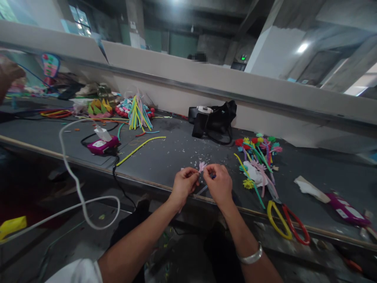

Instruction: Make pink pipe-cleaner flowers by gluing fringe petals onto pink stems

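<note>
A small pale pink flower (202,166), fluffy like pipe cleaner, stands between my two hands above the table's front edge. My left hand (186,184) is closed in a pinch just below and left of it, seemingly on its stem. From the right, my right hand (218,181) pinches at the flower's petals. White scraps lie scattered on the dark tabletop behind the fingers. To the right rests a pile of colourful pipe-cleaner flowers (259,151) with green, pink and purple stems. Scissors (287,222) with one yellow and one red handle overhang the front edge.
Purple tissue packs lie at left (103,145) and far right (346,209). A black bag (215,120) sits against the back board. Pipe cleaners (140,114) are bundled at back left. A white cable (77,177) loops over the front edge. Another person's hand (10,74) shows far left.
</note>
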`<state>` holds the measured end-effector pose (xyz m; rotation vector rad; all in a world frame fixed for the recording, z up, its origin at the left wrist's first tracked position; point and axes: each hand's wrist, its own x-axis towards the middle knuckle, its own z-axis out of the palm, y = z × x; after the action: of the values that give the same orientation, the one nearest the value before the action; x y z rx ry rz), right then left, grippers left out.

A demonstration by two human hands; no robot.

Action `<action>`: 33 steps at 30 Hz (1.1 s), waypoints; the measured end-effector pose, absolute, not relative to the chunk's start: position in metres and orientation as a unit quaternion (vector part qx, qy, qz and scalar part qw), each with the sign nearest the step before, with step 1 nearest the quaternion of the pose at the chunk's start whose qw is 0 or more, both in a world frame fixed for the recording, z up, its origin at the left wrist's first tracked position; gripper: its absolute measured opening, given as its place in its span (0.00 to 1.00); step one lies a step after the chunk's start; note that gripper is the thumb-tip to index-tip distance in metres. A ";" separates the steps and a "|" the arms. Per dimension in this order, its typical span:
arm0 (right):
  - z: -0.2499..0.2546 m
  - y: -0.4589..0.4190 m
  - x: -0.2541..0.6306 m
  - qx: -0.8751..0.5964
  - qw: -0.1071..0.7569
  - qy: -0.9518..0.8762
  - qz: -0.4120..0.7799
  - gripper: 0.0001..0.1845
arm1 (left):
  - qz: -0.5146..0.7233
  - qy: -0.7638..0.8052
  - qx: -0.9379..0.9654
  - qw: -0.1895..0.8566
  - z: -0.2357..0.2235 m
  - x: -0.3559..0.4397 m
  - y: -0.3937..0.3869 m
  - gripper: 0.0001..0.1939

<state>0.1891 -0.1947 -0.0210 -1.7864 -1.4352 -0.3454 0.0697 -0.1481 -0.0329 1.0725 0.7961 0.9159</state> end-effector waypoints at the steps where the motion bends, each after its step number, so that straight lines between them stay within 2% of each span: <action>1: -0.021 -0.195 0.189 -0.707 0.400 -0.568 -0.136 0.07 | 0.409 0.356 0.481 0.689 -0.033 0.070 -0.148 0.11; 11: -0.020 -0.196 0.191 -0.707 0.407 -0.567 -0.116 0.10 | 0.419 0.342 0.477 0.693 -0.035 0.070 -0.149 0.12; 18: -0.016 -0.200 0.192 -0.688 0.485 -0.532 -0.088 0.11 | 0.424 0.319 0.436 0.727 -0.032 0.066 -0.148 0.16; 22: -0.016 -0.202 0.193 -0.687 0.494 -0.524 -0.103 0.11 | 0.420 0.295 0.410 0.754 -0.029 0.062 -0.147 0.17; 26: -0.015 -0.208 0.195 -0.707 0.451 -0.533 -0.111 0.10 | 0.425 0.288 0.376 0.771 -0.025 0.057 -0.145 0.19; 33: -0.027 -0.234 0.210 -0.783 0.261 -0.540 -0.164 0.10 | 0.410 0.257 0.373 0.791 -0.024 0.048 -0.137 0.15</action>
<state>0.2101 -0.2338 -0.0275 -2.1195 -1.4613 -0.4450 0.0481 -0.1374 -0.0241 0.8036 0.5525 0.8824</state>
